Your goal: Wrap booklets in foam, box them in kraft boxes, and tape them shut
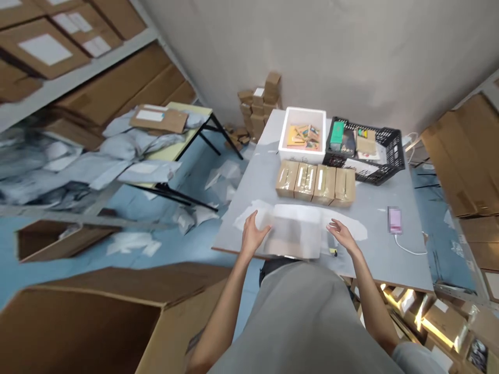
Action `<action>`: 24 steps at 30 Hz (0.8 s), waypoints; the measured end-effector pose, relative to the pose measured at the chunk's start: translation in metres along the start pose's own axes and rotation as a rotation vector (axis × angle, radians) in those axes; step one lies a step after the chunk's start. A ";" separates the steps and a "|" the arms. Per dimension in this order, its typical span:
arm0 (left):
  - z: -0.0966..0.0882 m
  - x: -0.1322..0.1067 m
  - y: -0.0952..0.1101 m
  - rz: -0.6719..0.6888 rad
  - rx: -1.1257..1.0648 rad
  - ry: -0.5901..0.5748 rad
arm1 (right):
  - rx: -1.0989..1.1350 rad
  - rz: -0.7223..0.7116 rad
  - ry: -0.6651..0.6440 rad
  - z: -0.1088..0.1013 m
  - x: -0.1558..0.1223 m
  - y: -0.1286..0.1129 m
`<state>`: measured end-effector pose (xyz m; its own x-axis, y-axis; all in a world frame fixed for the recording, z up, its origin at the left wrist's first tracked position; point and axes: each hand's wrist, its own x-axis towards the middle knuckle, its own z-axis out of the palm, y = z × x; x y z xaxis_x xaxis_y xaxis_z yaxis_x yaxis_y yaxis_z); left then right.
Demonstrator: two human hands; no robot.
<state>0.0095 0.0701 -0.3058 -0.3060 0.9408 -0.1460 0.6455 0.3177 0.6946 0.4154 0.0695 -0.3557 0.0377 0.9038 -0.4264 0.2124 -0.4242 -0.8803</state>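
Observation:
A pale, partly see-through sheet or bag [295,231] lies at the near edge of the grey table [374,244], right in front of my body; blur hides its exact kind. At its left side is my left hand [254,235], thumb spread from the fingers and nothing in it. My right hand [342,234] hovers past the right side, fingers apart and holding nothing. Just beyond the sheet stands a row of several small brown cardboard boxes [324,184] closed with shiny tape. A small yellow and black item [333,252] sits near my right hand.
Behind the boxes stand a white foam box [283,148] with small packets and a black plastic crate [396,150]. A phone [395,221] on a white cable lies at right. A large open carton [195,283] is near my left; parcels cover a side table [195,140].

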 end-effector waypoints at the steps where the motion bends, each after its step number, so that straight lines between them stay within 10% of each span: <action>1: -0.001 -0.005 -0.002 -0.064 0.025 -0.062 | -0.016 -0.001 -0.014 0.007 -0.005 0.003; 5: 0.006 -0.014 0.006 -0.185 0.071 -0.231 | -0.129 0.001 -0.018 0.040 -0.016 -0.002; 15: -0.013 -0.029 0.041 -0.087 -0.139 -0.034 | -0.196 -0.127 0.237 0.051 -0.049 -0.046; 24: -0.049 -0.053 0.149 0.202 -0.702 -0.158 | 0.245 -0.379 0.337 0.043 -0.091 -0.134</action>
<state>0.0875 0.0619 -0.1602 -0.0898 0.9955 -0.0304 0.0640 0.0362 0.9973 0.3417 0.0413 -0.2082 0.3215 0.9468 -0.0164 0.0408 -0.0312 -0.9987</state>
